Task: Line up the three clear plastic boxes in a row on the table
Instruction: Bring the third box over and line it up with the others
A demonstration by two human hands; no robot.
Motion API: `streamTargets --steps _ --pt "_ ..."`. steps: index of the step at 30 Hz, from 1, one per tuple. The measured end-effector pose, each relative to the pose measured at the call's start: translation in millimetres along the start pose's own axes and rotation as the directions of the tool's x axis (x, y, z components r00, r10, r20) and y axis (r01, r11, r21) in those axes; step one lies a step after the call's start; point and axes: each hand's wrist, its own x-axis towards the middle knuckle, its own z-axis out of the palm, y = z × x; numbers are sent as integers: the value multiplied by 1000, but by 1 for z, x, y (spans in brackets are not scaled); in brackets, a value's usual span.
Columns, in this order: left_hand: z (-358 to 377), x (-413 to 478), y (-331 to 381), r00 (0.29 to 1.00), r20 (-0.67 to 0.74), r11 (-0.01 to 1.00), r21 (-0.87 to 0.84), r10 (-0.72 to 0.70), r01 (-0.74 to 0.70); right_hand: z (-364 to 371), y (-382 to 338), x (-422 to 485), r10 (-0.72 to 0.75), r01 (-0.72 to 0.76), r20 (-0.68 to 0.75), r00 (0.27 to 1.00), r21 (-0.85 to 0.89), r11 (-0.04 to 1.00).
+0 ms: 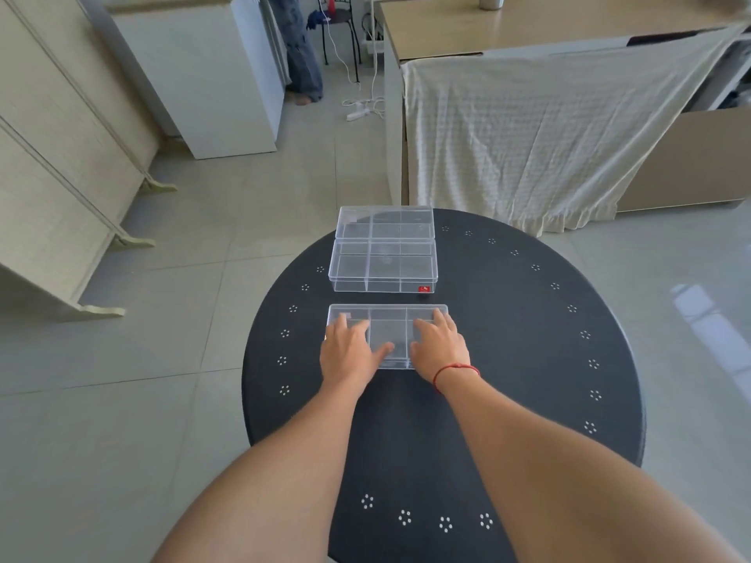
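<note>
Three clear plastic boxes with inner dividers lie one behind another on a round black table [528,359]. The far box [385,223] touches the middle box [384,266], which carries a small red label at its front right corner. A narrow gap separates the middle box from the near box [388,331]. My left hand [351,351] rests flat on the near box's left part, fingers spread. On its right part lies my right hand [441,347], a red string around the wrist. Both hands press on the lid; neither wraps around the box.
The table's far edge lies just behind the far box. A cloth-draped counter [528,128] stands behind the table to the right. A white cabinet [211,75] and a person's legs [300,54] are far back on the tiled floor, with a power strip [357,113].
</note>
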Motion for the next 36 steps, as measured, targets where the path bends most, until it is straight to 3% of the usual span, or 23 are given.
streamTargets --steps 15,36 --pt "-7 44 -8 997 73 999 -38 19 -16 0 -16 45 -30 28 21 999 86 996" --pt "-10 49 -2 999 42 999 17 32 -32 -11 -14 52 -44 40 39 998 95 995"
